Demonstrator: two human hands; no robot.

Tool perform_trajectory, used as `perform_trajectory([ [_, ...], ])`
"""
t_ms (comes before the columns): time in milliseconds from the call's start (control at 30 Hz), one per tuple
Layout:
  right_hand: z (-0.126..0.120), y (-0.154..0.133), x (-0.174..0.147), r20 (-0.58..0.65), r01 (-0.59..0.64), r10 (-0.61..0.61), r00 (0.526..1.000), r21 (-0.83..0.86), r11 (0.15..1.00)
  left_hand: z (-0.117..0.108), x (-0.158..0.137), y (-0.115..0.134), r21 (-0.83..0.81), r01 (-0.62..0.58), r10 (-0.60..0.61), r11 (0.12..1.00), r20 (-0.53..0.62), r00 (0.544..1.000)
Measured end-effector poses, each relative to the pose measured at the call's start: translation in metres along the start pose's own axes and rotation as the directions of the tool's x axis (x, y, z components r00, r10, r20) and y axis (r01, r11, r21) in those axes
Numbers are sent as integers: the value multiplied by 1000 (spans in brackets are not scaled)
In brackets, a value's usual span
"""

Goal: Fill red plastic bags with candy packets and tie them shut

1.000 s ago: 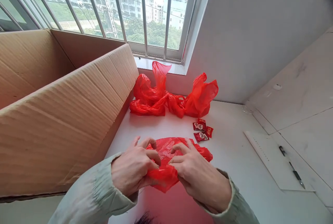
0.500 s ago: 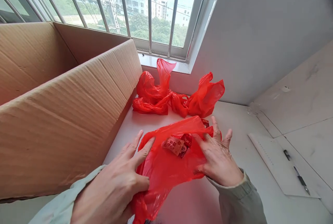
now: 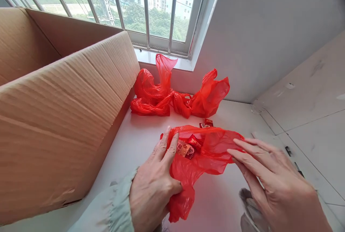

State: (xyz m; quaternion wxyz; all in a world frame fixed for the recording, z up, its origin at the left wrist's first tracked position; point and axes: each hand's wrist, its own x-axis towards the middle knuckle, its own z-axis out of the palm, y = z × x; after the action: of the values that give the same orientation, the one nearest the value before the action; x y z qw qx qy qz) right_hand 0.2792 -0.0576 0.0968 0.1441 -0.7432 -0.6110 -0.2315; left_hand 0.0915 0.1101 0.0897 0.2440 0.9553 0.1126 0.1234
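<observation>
A red plastic bag [image 3: 198, 165] lies on the white tabletop with its mouth spread open. Inside it are small red and pink printed packets [image 3: 188, 147]. My left hand [image 3: 155, 181] holds the bag's left side, two fingers over the rim and the thumb lower down. At the bag's right end, my right hand [image 3: 277, 178] has its outstretched fingertips on the edge, which is drawn out toward them; its thumb is largely hidden. Just behind the bag, another dark red packet [image 3: 206, 123] rests on the table, partly covered by the rim.
A large open cardboard box [image 3: 81, 117] stands on the left. Several crumpled red plastic bags [image 3: 159, 92] sit against the wall beneath the barred window [image 3: 159, 13]. To the right, a black pen [image 3: 298, 169] shows partly behind my right hand.
My right hand has moved right and nearer, drawing the bag's right edge out. My left hand has shifted right along with the bag. The packet behind the bag shows more.
</observation>
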Motion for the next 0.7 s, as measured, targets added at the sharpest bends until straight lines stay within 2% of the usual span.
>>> perform_trajectory([
  [67,8,-14,14,35,-13,7,999,168,986,-1,-1,2,24,-2,2,1000,1,1000],
  [100,19,-23,23,102,-47,24,995,230,972,-2,-3,3,40,4,-4,999,2,1000],
  [133,34,-31,32,232,-92,34,972,243,966,-4,-4,4,50,11,-11,999,8,1000],
  [200,69,-43,47,525,-214,87,847,185,959,-6,-5,5,45,13,-14,999,21,1000],
  [233,87,-46,53,586,-261,109,803,180,948,-7,-6,5,34,11,-12,999,26,1000],
  [267,103,-47,56,617,-280,117,778,174,944,-8,-6,5,21,10,-11,1000,32,999],
  [333,124,-43,57,639,-307,125,759,181,934,-7,-5,4,18,19,-20,1000,47,999],
  [400,132,-35,53,639,-321,120,760,208,924,-5,-3,1,43,42,-45,998,62,997],
  [467,130,-27,50,638,-319,78,766,272,908,-1,-1,0,62,62,-67,996,77,995],
  [633,120,-13,46,633,-264,-142,761,502,823,2,0,2,65,72,-76,995,64,995],
  [700,121,-11,45,618,-258,-173,767,543,799,1,-1,4,74,77,-81,994,60,995],
])
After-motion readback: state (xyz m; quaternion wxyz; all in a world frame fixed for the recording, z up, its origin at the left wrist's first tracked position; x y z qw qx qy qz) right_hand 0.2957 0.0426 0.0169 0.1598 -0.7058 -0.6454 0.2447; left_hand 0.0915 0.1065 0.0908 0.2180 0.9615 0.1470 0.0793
